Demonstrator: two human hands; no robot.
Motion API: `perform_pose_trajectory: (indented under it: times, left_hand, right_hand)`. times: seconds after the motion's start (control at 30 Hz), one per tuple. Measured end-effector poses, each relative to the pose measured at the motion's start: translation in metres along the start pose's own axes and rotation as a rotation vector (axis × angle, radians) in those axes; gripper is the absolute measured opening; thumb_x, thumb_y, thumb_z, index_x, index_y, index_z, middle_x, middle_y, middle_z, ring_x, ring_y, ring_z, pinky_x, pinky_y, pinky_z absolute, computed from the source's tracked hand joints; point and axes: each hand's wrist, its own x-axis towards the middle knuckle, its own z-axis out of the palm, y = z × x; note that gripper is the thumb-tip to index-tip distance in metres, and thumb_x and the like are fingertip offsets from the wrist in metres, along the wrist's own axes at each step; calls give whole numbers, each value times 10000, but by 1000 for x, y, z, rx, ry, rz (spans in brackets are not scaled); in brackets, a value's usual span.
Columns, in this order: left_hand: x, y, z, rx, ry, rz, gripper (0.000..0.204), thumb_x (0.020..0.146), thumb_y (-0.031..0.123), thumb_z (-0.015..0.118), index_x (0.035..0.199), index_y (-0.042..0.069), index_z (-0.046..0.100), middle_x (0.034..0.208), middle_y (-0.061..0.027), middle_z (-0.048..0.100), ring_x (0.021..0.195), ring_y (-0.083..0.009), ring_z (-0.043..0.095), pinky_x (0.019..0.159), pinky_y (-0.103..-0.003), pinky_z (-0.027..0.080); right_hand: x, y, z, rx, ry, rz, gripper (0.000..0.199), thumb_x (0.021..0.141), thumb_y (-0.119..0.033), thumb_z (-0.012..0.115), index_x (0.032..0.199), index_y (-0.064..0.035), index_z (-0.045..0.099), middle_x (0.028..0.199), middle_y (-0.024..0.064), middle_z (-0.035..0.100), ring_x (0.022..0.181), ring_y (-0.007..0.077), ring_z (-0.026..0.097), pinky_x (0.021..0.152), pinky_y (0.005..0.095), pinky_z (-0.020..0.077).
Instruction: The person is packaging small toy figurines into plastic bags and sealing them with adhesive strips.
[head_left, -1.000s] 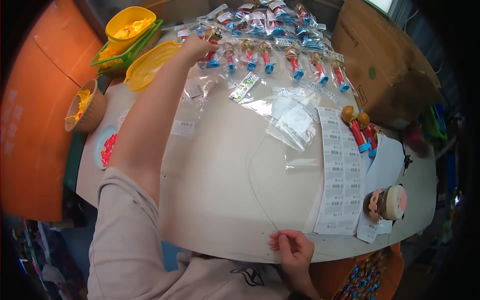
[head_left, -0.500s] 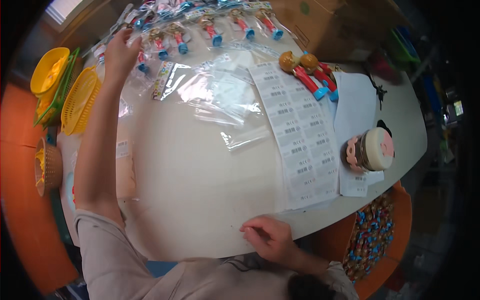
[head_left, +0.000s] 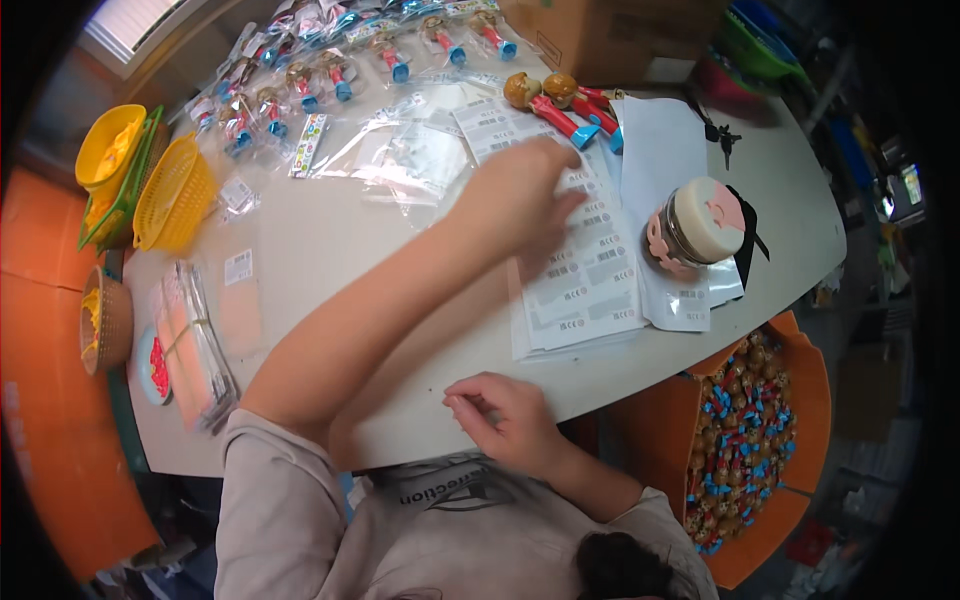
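Stretched across the table, my left hand (head_left: pixel 535 195) is slightly blurred over the sheets of printed labels (head_left: pixel 590 270). Its fingers look apart, with nothing seen between them. Just beyond it lie a few loose toy figures (head_left: pixel 570 122) with round brown heads, red bodies and blue bases. My right hand (head_left: pixel 505 420) rests at the near table edge, its fingers curled in toward the thumb; nothing shows in it. Clear plastic bags (head_left: pixel 410 160) are spread left of the labels. Several bagged toy figures (head_left: pixel 398 65) lie in rows at the far side.
At the right stand a lidded jar (head_left: pixel 705 225) and some keys (head_left: pixel 725 140). An orange bin (head_left: pixel 810 440) full of toy figures is below the right edge. Yellow baskets (head_left: pixel 175 195), a banded stack of bags (head_left: pixel 195 345) and a cardboard box (head_left: pixel 620 40) line the other sides.
My left hand has swung from the bagged figures at the far left to above the labels at right. My right hand stays curled at the near edge. The whole view has shifted slightly.
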Motion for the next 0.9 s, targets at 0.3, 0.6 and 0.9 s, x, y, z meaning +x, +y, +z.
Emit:
perform_pose_trajectory:
  times: [0.3, 0.6, 0.9]
  left_hand:
    - [-71, 16, -28, 12, -262, -90, 339, 743, 267, 721, 1003, 56, 665, 983, -158, 636, 934, -337, 616, 817, -404, 499]
    - [-175, -32, -128, 442, 108, -699, 337, 799, 253, 695, 1050, 32, 655, 1055, -167, 649, 993, -325, 607, 873, -375, 476]
    - [-194, -16, -124, 171, 157, -658, 320, 812, 227, 690, 1048, 14, 657, 1026, -150, 671, 959, -261, 638, 840, -347, 500]
  right_hand:
    - [-3, 5, -5, -39, -24, -84, 65, 864, 13, 586, 895, 42, 635, 811, 100, 663, 705, 139, 654, 634, 247, 538]
    - [-6, 7, -2, -56, -122, -147, 78, 881, 22, 555, 900, 66, 617, 813, 106, 659, 705, 132, 635, 667, 236, 519]
    - [-5, 1, -15, 6, 37, -73, 101, 895, 9, 561, 966, 56, 615, 863, 80, 662, 775, 124, 630, 727, 241, 512]
